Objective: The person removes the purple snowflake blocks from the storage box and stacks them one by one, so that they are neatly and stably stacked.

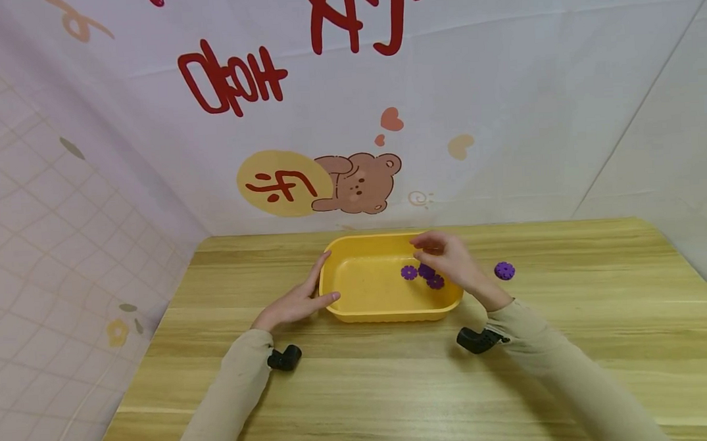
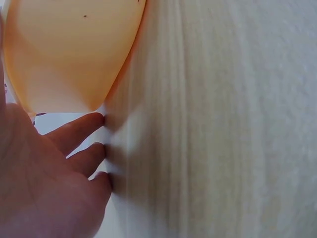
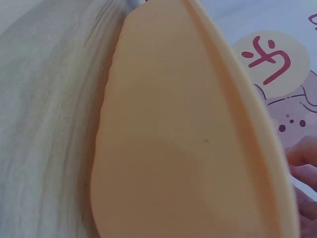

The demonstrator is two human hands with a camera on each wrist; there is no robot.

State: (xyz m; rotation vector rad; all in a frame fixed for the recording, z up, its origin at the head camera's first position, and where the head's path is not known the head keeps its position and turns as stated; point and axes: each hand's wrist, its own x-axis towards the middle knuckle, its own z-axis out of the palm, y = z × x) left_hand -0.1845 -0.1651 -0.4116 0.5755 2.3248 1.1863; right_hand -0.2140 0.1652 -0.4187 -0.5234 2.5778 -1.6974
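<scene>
A yellow plastic bin (image 1: 387,316) sits on the table, its tall side filling much of the right wrist view. My left hand (image 1: 295,305) rests against its left end, thumb at the front rim and one finger along the outer wall. In the left wrist view other fingertips (image 2: 99,181) touch the tabletop. My right hand (image 1: 450,259) hangs over the bin's right end, fingers bent, nothing showing between them. Below it lie several purple snowflake discs, with one disc (image 1: 409,272) to the left and another disc (image 1: 436,282) nearer the front.
Right of the bin, another purple notched piece (image 1: 504,270) lies on the wooden table (image 1: 373,391). A printed cloth (image 1: 501,76) with a bear and red characters hangs behind the table's back edge. Dark wrist mounts (image 1: 480,339) stick out from both sleeves.
</scene>
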